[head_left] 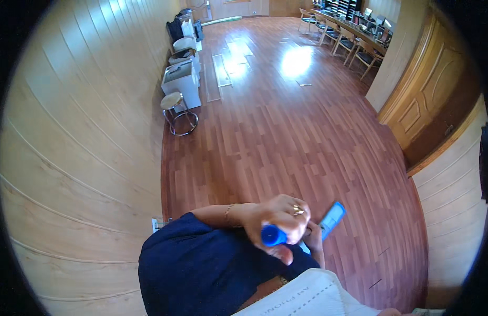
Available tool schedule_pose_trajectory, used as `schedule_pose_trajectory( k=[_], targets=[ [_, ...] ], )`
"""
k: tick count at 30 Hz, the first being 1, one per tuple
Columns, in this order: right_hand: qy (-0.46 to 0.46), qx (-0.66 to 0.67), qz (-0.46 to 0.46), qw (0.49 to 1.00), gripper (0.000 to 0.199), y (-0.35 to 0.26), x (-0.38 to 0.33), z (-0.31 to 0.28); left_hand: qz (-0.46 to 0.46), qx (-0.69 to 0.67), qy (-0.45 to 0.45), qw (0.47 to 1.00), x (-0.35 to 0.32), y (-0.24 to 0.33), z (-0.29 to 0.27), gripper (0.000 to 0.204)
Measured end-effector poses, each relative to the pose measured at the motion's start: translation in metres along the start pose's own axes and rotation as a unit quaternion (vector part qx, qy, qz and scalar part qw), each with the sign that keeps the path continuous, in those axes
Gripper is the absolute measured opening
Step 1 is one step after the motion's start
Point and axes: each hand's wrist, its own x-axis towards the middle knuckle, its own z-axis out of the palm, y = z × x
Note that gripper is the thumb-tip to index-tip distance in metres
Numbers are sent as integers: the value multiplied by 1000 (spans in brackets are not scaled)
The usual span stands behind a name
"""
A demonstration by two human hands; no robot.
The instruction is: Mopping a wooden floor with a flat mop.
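The person's left hand (278, 216), with a gold ring on one finger and a thin bracelet at the wrist, is curled into a fist around a round blue plastic cylinder (274, 235). The blue end sticks out below the knuckles, toward the camera, while the rest of it is hidden inside the closed fingers (296, 210). The thumb lies beneath the blue end, touching or nearly touching it.

The right hand (313, 237) sits just behind and below the left, mostly covered by it. Its fingers pinch the lower end of a flat light-blue rectangular card-like piece (333, 217), which slants up and to the right away from the fist, over the reddish-brown wooden plank floor (307, 137). How tightly those fingers meet cannot be told, since the left hand hides them.

Both hands are held close in front of the person's dark blue top (196, 268). A white printed sheet or cloth (312, 297) shows at the lower edge. To the left runs a pale wood-panelled wall (81, 137), with a round metal-legged stool (174, 101) and a white cabinet (182, 79) standing against it farther off.
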Motion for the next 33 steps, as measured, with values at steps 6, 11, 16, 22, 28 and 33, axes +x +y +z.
schedule_pose_trajectory(
  k=[6,11,16,22,28,33],
  targets=[
    [199,-125,56,970,26,70,-66,-52,-206,-189,-96,955,-2,-76,32,26],
    [306,-158,113,932,23,145,-116,-63,-222,-218,-157,937,-11,-111,66,20],
    [322,-206,77,921,20,193,-144,-67,-219,-232,-172,932,-34,-125,83,20],
    [261,-147,87,950,22,186,-110,-57,-206,-164,-162,951,-21,-102,56,20],
    [156,-190,37,969,30,137,-16,-37,-111,0,-95,989,-12,-66,22,21],
    [41,-77,-12,996,34,100,59,7,-28,123,-6,992,-9,-37,-4,27]
  ],
)
